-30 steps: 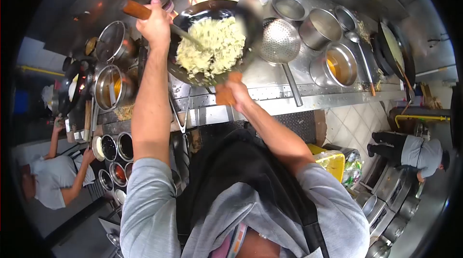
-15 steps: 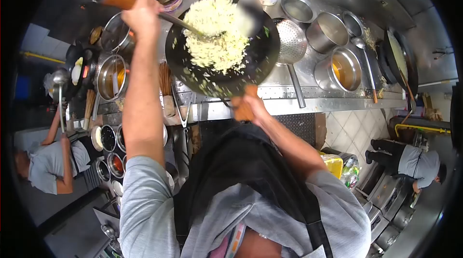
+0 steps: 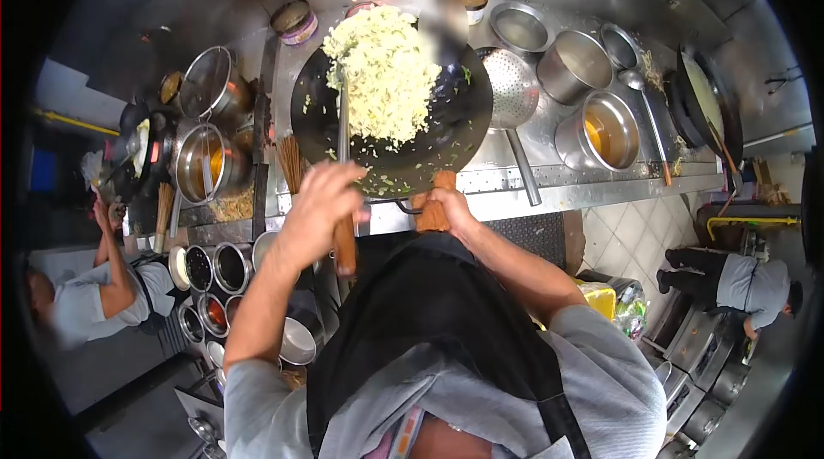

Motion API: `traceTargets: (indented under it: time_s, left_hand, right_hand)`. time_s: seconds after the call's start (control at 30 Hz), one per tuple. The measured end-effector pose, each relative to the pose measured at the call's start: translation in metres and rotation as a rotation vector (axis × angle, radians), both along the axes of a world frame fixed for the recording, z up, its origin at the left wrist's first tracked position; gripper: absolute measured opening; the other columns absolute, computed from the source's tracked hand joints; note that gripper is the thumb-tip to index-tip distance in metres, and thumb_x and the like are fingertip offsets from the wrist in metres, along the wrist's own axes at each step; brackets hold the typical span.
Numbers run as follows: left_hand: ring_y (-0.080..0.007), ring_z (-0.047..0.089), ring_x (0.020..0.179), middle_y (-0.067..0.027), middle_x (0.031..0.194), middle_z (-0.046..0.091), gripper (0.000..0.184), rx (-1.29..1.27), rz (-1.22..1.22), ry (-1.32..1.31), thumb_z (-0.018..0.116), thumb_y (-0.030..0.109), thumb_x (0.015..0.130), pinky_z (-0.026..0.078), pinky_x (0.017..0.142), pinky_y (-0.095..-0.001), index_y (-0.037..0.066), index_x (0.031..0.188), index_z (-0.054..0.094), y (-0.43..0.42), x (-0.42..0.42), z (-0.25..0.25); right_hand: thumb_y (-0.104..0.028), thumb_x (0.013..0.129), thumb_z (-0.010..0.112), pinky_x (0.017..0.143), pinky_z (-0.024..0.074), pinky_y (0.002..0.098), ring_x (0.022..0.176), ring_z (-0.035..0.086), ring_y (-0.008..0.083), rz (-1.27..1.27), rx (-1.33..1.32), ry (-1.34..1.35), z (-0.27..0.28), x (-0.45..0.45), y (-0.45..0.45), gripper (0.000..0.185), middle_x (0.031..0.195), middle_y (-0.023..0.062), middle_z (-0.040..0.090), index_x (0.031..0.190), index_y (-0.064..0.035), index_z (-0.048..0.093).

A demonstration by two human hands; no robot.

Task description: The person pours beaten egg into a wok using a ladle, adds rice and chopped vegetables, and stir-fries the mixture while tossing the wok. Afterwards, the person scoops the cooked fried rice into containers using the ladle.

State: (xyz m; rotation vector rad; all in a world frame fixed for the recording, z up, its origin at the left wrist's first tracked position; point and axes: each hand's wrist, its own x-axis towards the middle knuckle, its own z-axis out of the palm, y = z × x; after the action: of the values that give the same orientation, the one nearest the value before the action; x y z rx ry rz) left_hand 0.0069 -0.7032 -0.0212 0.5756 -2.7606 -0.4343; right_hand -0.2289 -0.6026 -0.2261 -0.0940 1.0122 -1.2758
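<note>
A black wok holds pale, finely chopped food heaped toward its far side, with small green bits around it. My left hand has its fingers curled loosely over the handle of a long metal cooking tool. The tool's wooden end sticks out below the hand, and its head is hidden in the food. At the wok's near edge, my right hand grips an orange-brown cloth at the handle.
To the right lie a perforated strainer, a pot with orange liquid and a ladle. Pots and seasoning bowls stand left. One person works at far left, another at far right.
My left hand has come down toward me, and the tool has swung from slanting to nearly upright in view. The food has settled in the wok. My right hand keeps its hold.
</note>
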Motion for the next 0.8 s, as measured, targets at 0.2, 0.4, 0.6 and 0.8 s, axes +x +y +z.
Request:
traceTargets:
  time_s: [0.2,0.4,0.6,0.8]
  left_hand:
    - [-0.0397,0.052,0.129,-0.0222,0.135,0.057,0.037,0.562,0.346,-0.135,0.052,-0.006,0.087,0.041,0.109,-0.0388,0.001,0.120,0.065,0.022,0.037,-0.077]
    - [-0.0441,0.065,0.099,-0.0288,0.118,0.063,0.070,0.393,0.869,-0.416,0.048,0.008,0.086,0.051,0.085,-0.0509,0.008,0.153,0.029,-0.013,0.005,-0.140]
    - [-0.0115,0.050,0.048,-0.0031,0.064,0.051,0.054,0.970,0.928,0.101,0.044,0.017,0.103,0.044,0.043,-0.0290,0.020,0.156,0.030,-0.003,0.066,-0.022]
    - [-0.0088,0.041,0.042,0.0030,0.063,0.046,0.059,1.653,0.885,0.296,0.051,0.027,0.103,0.038,0.036,-0.0264,0.024,0.157,0.026,-0.051,0.062,-0.067]
  right_hand:
    - [-0.015,0.089,0.052,0.078,0.0590,0.0470,0.090,0.068,0.0338,-0.010,0.100,-0.047,0.015,0.008,-0.102,0.033,0.104,0.0189,0.065,0.116,0.0035,0.053]
    - [-0.018,0.094,0.057,0.083,0.0587,0.0463,0.095,0.068,0.0325,0.061,0.039,-0.136,-0.046,0.001,-0.135,0.033,0.111,0.0180,0.065,0.119,0.0030,0.053]
    - [-0.030,0.095,0.065,0.081,0.0582,0.0413,0.094,0.068,0.0247,0.000,0.043,0.182,-0.009,-0.031,-0.045,0.041,0.108,0.0124,0.066,0.122,-0.0007,0.055]
    - [-0.042,0.097,0.061,0.088,0.0551,0.0383,0.099,0.067,0.0238,-0.128,0.178,0.124,0.003,-0.062,0.050,0.054,0.112,0.0129,0.065,0.127,0.0019,0.053]
